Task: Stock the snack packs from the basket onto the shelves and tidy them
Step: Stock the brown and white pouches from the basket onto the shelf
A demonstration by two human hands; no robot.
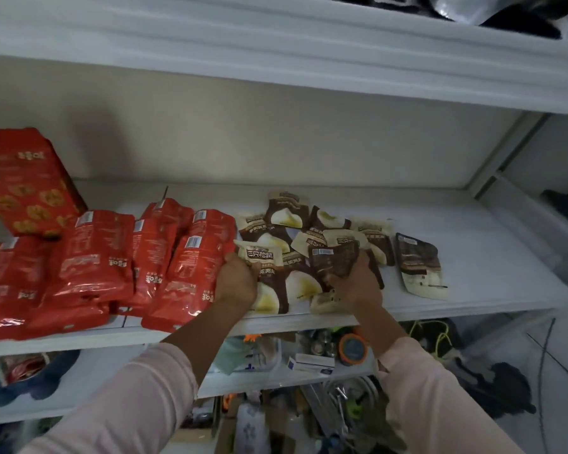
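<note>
The white shelf (473,257) carried overlapping red packs (95,257) at 9 o'clock, a bigger red bag (27,181) propped behind them at 10 o'clock, a heap of brown-and-cream packs (289,217) at centre, and one brown pack (418,267) just beside the heap at 3 o'clock.

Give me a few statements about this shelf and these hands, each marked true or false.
1. The red packs lie left of the brown-and-cream packs. True.
2. The left hand holds a red pack. False: it grips a cream pack.
3. Both hands work at the same shelf. True.
4. The right hand is empty. False: it grips a dark pack.
</note>
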